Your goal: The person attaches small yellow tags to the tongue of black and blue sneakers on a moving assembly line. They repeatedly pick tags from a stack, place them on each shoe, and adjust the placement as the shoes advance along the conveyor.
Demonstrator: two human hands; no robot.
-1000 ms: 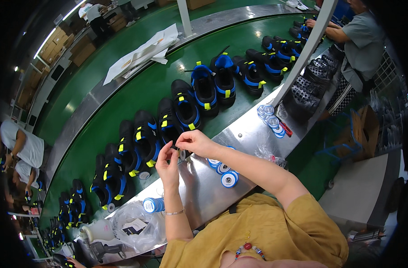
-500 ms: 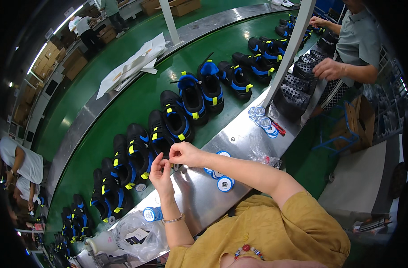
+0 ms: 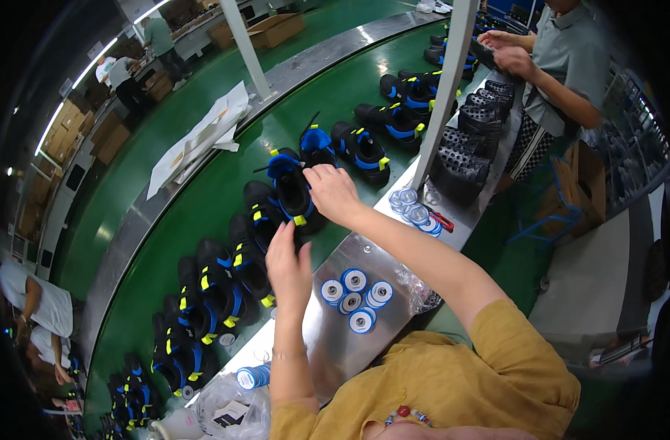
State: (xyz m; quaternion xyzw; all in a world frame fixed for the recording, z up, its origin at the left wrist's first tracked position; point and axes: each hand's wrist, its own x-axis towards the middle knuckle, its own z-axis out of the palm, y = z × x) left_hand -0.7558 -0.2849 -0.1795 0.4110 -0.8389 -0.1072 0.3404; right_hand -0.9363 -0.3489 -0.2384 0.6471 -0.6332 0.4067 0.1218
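Note:
My right hand [image 3: 332, 193] reaches over the belt, its fingers bent against the side of a black sports shoe [image 3: 282, 167] with blue lining and a yellow heel tab. Its thumb is hidden. Another blue-lined shoe [image 3: 317, 139] stands just beyond, its heel covered by that hand. My left hand [image 3: 287, 260] is held near the heel of the first shoe, fingers stretched out and thumb apart, with nothing seen in it. Several round white labels with blue rims [image 3: 362, 320] lie in small piles on the metal ledge [image 3: 316, 345] below my hands.
Shoes line the green belt [image 3: 159, 271] on both sides. A stack of blue-rimmed discs [image 3: 253, 377] and a plastic bag [image 3: 239, 418] lie at left. More discs [image 3: 415, 213] and a red-handled tool [image 3: 442, 221] sit by a white post [image 3: 446, 95]. A co-worker [image 3: 569, 66] handles dark items.
My hands, fingertips together over the ledge before, have parted. The right has moved up to a shoe, and the left has opened near its heel. The view has shifted slightly.

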